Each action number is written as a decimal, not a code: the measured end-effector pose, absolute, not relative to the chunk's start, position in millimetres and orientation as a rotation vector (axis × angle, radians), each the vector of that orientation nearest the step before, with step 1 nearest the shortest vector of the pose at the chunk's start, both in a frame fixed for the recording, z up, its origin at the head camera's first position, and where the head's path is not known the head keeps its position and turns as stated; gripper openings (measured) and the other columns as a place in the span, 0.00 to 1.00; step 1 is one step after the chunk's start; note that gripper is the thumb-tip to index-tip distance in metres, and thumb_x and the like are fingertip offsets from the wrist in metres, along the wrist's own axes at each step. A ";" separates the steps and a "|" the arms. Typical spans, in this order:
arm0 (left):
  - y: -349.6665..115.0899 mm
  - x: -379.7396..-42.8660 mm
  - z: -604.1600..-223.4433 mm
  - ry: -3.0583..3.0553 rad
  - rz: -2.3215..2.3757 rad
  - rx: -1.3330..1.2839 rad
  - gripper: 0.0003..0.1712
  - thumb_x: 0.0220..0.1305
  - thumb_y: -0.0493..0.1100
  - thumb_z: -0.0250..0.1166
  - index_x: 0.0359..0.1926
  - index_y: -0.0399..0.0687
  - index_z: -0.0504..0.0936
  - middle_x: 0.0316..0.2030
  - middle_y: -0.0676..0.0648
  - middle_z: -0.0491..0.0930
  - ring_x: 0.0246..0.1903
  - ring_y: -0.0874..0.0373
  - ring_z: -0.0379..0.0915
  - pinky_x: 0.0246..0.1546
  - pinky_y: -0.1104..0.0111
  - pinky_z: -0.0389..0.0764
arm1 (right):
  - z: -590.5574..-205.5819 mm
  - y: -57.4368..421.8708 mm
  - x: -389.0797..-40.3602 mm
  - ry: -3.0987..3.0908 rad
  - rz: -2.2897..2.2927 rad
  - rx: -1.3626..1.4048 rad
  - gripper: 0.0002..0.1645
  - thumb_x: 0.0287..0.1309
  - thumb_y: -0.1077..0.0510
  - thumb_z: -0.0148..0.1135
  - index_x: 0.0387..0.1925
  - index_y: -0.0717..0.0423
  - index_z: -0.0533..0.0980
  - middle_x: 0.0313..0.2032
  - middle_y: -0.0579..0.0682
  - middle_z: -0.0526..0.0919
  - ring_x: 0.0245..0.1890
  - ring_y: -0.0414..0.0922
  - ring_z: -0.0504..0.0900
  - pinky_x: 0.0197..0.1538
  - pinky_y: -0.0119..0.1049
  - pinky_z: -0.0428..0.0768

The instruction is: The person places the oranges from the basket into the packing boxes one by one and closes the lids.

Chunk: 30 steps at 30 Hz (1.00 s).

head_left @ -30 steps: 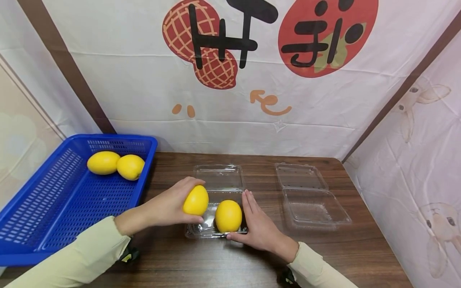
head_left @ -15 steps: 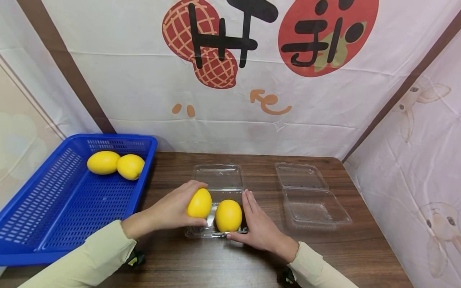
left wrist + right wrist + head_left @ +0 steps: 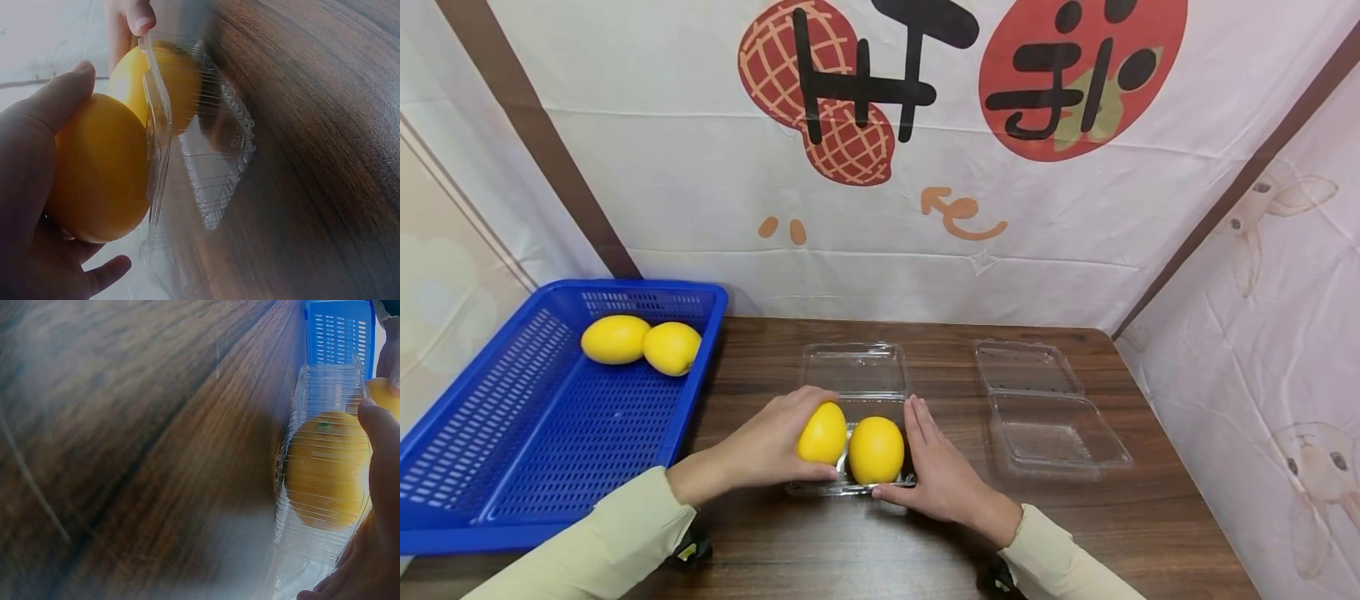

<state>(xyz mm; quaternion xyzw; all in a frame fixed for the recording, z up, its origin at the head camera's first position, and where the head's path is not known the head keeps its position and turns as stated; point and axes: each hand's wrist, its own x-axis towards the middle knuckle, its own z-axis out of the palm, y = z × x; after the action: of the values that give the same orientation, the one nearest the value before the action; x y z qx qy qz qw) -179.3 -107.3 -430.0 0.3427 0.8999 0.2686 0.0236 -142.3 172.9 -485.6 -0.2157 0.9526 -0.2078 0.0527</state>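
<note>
My left hand grips a yellow lemon over the left half of a clear plastic clamshell box. In the left wrist view, that lemon is above the box's rim, thumb on one side and fingers on the other. A second lemon lies inside the box's right half; its body shows through the ribbed wall in the right wrist view. My right hand rests against the box's right side, fingers straight, thumb at the front rim. The lid lies folded back.
On the left stands a blue perforated basket with two lemons at its far end. Another clear clamshell box sits with its lid back on the wooden table, to the right. A printed cloth hangs behind.
My left hand has carried its lemon rightward and down, closer to the lemon in the box. The right hand and the box have stayed put.
</note>
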 end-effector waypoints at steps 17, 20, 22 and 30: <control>-98.2 -171.5 -438.6 2.840 0.811 1.020 0.52 0.46 0.61 0.82 0.67 0.43 0.71 0.59 0.42 0.76 0.57 0.47 0.74 0.60 0.42 0.70 | -486.4 173.5 -142.0 2.898 -0.622 -0.656 0.76 0.53 0.16 0.56 0.80 0.62 0.38 0.80 0.60 0.37 0.79 0.53 0.42 0.71 0.55 0.63; -96.0 -170.2 -439.6 2.845 0.818 1.010 0.51 0.47 0.60 0.81 0.66 0.42 0.71 0.59 0.43 0.76 0.58 0.47 0.73 0.60 0.42 0.69 | -486.1 173.1 -142.2 2.902 -0.622 -0.661 0.76 0.53 0.16 0.56 0.80 0.61 0.37 0.80 0.61 0.37 0.79 0.53 0.42 0.71 0.55 0.63; -94.9 -169.5 -440.8 2.850 0.822 1.005 0.51 0.47 0.61 0.81 0.66 0.42 0.71 0.59 0.43 0.76 0.58 0.48 0.73 0.60 0.42 0.69 | -486.2 172.9 -142.3 2.904 -0.618 -0.665 0.76 0.53 0.16 0.55 0.81 0.61 0.37 0.80 0.60 0.37 0.79 0.53 0.42 0.71 0.55 0.64; -91.3 -166.7 -445.8 2.876 0.823 0.981 0.52 0.46 0.62 0.81 0.66 0.40 0.71 0.61 0.42 0.76 0.61 0.46 0.71 0.61 0.40 0.66 | -487.1 172.8 -142.6 2.899 -0.632 -0.669 0.75 0.54 0.17 0.56 0.81 0.59 0.36 0.80 0.59 0.36 0.79 0.53 0.42 0.71 0.54 0.63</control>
<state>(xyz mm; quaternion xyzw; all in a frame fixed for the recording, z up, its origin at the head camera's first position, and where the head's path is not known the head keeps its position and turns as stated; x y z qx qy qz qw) -166.7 -91.3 -445.8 0.3115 0.9136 0.2613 -0.0035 -142.6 172.8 -487.1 -0.2196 0.9520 -0.2075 0.0502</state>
